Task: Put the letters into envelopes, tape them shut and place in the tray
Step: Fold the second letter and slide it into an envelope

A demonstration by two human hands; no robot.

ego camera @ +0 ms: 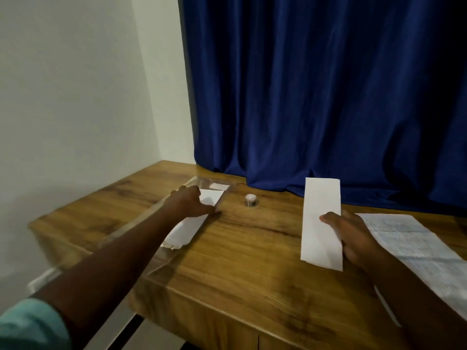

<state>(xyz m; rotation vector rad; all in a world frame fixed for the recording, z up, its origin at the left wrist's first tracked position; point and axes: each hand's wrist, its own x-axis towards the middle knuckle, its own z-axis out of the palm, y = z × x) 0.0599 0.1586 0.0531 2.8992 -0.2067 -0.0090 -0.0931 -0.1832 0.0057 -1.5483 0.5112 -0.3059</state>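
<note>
Blue curtain (pixel 328 97) hangs behind a wooden table (pixel 240 248) set against a white wall (pixel 75 97). At the table's left edge, the left hand (pixel 189 202) reaches into a clear tray (pixel 161 258), fingers resting on a white envelope (pixel 187 228); the grip cannot be told. Toward the right edge, the right hand (pixel 351 238) pinches a folded letter (pixel 321 218) beside printed sheets (pixel 414 248). A tape roll (pixel 250 200) stands between them near the back edge.

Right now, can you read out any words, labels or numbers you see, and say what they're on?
Nothing is legible.
Printed sheets on the right: rows of text, too blurred to read.
Tape roll: dark markings, too small to read.
Folded paper in the right hand: blank.
</note>
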